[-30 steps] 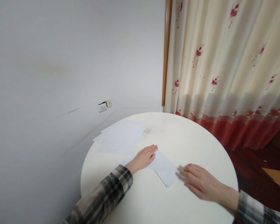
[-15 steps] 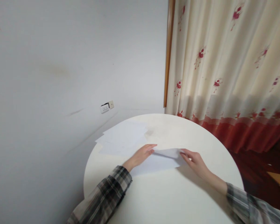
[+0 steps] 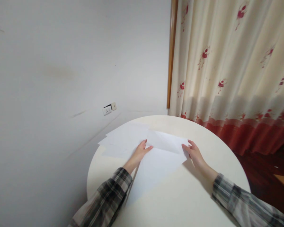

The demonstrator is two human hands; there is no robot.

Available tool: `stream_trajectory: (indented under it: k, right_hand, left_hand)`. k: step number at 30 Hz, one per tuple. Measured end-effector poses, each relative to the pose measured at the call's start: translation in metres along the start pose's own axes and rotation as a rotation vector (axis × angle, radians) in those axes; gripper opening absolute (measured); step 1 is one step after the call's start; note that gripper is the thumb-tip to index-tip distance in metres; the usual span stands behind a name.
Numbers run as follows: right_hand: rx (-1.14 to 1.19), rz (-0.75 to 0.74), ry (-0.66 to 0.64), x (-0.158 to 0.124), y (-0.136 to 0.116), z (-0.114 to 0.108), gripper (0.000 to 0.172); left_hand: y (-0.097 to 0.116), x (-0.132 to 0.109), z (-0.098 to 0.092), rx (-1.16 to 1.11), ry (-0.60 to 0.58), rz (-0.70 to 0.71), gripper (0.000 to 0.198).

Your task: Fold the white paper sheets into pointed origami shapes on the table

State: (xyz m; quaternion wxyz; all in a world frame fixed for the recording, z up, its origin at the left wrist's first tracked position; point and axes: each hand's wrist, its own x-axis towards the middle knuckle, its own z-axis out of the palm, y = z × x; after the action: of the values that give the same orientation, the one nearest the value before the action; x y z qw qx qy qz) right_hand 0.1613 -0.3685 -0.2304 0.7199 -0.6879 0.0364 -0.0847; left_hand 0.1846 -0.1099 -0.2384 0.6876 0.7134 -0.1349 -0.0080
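Fingers (image 3: 145, 142) and thumb of the left hand (image 3: 138, 154) pinch the left edge of a sheet of white paper (image 3: 157, 167), thumb on top, and over on the other side the right hand (image 3: 197, 156) has the right edge, thumb across the near face, fingers behind. Closed on paper, both of them! The sheet spans the gap between the hands, a crease running across it; beyond that crease an upper panel (image 3: 167, 141) tilts up, and on the near side the rest slants down toward the left sleeve (image 3: 112, 190). Shadow under the right hand, on the round white table (image 3: 180, 201). Just beyond the left hand, loose papers (image 3: 124, 138) overlap, their corners poking past the table's edge. Further out now: a pale wall (image 3: 61, 94) with a socket (image 3: 107, 110), and to the right, a cream curtain (image 3: 215, 47), red flowers, red hem.
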Motion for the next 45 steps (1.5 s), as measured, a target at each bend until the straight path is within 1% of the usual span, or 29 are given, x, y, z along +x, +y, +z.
stream_trajectory:
  k: [2, 3, 4, 6, 8, 10, 12, 14, 15, 17, 19, 21, 22, 25, 28, 31, 33, 34, 36, 38, 40, 41, 42, 43, 45]
  right_hand:
    - [-0.047, 0.004, -0.001, 0.003, 0.006, 0.000, 0.075]
    - [-0.056, -0.001, -0.024, 0.004, 0.008, 0.000, 0.078]
    - [-0.057, -0.011, -0.051, 0.003, 0.009, 0.000, 0.079]
    - [-0.054, -0.026, -0.087, 0.002, 0.011, -0.001, 0.075]
    - [-0.047, -0.014, -0.093, 0.000, 0.012, -0.001, 0.070]
    - [-0.021, 0.029, -0.078, -0.001, 0.012, -0.001, 0.068]
    - [0.023, 0.070, -0.057, -0.001, 0.013, -0.002, 0.069]
    - [0.051, 0.080, -0.046, -0.001, 0.013, -0.003, 0.068]
    - [0.052, 0.075, -0.050, -0.001, 0.013, -0.004, 0.065]
    - [0.028, 0.056, -0.072, 0.000, 0.011, -0.006, 0.053]
    - [-0.029, 0.051, -0.115, 0.000, 0.009, -0.008, 0.041]
    - [-0.091, 0.048, -0.186, 0.002, 0.007, -0.010, 0.037]
    - [-0.116, 0.039, -0.226, 0.003, 0.006, -0.011, 0.039]
    - [-0.152, -0.010, -0.314, 0.005, 0.003, -0.013, 0.052]
    - [-0.155, -0.060, -0.316, 0.008, -0.002, -0.013, 0.057]
    - [-0.190, -0.150, -0.285, 0.009, -0.010, -0.013, 0.053]
    - [-0.251, -0.283, -0.251, 0.007, -0.018, -0.011, 0.045]
    - [-0.300, -0.380, -0.218, 0.006, -0.022, -0.010, 0.039]
    - [-0.419, -0.606, -0.104, 0.001, -0.030, -0.009, 0.025]
    - [-0.516, -0.817, 0.062, -0.005, -0.035, -0.008, 0.015]
    - [-0.569, -0.958, 0.196, -0.008, -0.036, -0.010, 0.015]
    - [-0.594, -1.000, 0.222, -0.008, -0.034, -0.012, 0.017]
    - [-0.626, -1.021, 0.211, -0.007, -0.031, -0.015, 0.019]
    - [-0.662, -1.023, 0.166, -0.004, -0.025, -0.019, 0.020]
    - [-0.734, -0.967, 0.005, 0.004, -0.011, -0.028, 0.022]
  left_hand:
    - [-0.004, 0.004, 0.000, 0.103, 0.131, 0.042, 0.050]
    - [-0.006, 0.006, -0.001, 0.157, 0.163, 0.071, 0.051]
    - [-0.007, 0.007, -0.001, 0.209, 0.172, 0.102, 0.052]
    - [-0.007, 0.008, -0.001, 0.311, 0.163, 0.159, 0.055]
    - [-0.003, 0.006, -0.001, 0.393, 0.171, 0.202, 0.058]
    - [0.004, 0.003, 0.000, 0.413, 0.186, 0.228, 0.059]
    - [0.009, 0.000, 0.002, 0.386, 0.169, 0.237, 0.057]
    - [0.012, -0.001, 0.004, 0.369, 0.106, 0.220, 0.049]
    - [0.012, -0.002, 0.005, 0.365, 0.070, 0.200, 0.044]
    - [0.011, -0.002, 0.006, 0.346, 0.023, 0.143, 0.038]
    - [0.008, -0.002, 0.005, 0.318, 0.017, 0.090, 0.035]
    - [0.007, -0.002, 0.003, 0.324, 0.016, 0.091, 0.034]
    - [0.007, -0.003, 0.002, 0.338, 0.010, 0.115, 0.036]
    - [0.012, -0.003, -0.002, 0.370, 0.001, 0.194, 0.045]
    - [0.020, -0.002, -0.003, 0.369, 0.048, 0.165, 0.046]
    - [0.030, 0.000, -0.001, 0.357, 0.127, 0.124, 0.044]
    - [0.037, -0.002, 0.000, 0.368, 0.202, 0.184, 0.036]
    - [0.040, -0.004, 0.001, 0.388, 0.243, 0.255, 0.030]
    - [0.046, -0.009, 0.001, 0.471, 0.330, 0.464, 0.020]
    - [0.049, -0.015, 0.001, 0.589, 0.410, 0.680, 0.021]
    - [0.046, -0.020, 0.000, 0.712, 0.457, 0.806, 0.026]
    - [0.043, -0.021, -0.001, 0.764, 0.453, 0.834, 0.028]
    - [0.038, -0.022, -0.001, 0.807, 0.427, 0.843, 0.029]
    - [0.032, -0.023, -0.001, 0.846, 0.378, 0.842, 0.030]
    - [0.020, -0.024, -0.001, 0.928, 0.225, 0.811, 0.028]
